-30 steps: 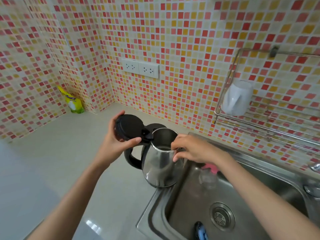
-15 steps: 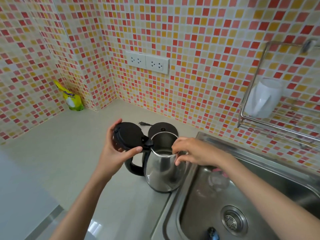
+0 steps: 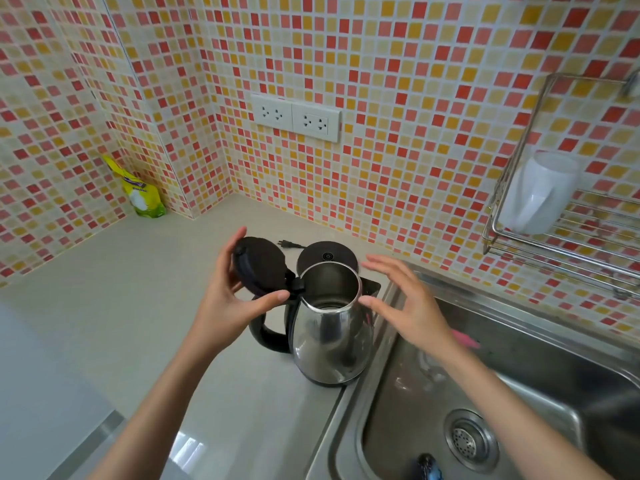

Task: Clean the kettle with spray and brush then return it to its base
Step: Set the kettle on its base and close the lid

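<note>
R hand point(image 3: 408, 299) now off kettle point(image 3: 330, 337) rim, fingers spread, thumb just beside rim, holding nothing. L hand point(image 3: 228, 299) clamped on hinged lid point(image 3: 261, 266), propping it open. Kettle upright on surface point(image 3: 121, 306) at sink point(image 3: 519, 358) edge, base point(image 3: 327, 254) just behind. Steel body prob. slick, rigid, light if empty; best grip = black handle point(image 3: 266, 336).

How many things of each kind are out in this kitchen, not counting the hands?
Kettle: 1
Kettle base: 1
Yellow-green pouch: 1
White cup: 1, on the wire rack
Wire rack: 1
Wall socket plates: 2
Sink: 1
Total: 8
</note>
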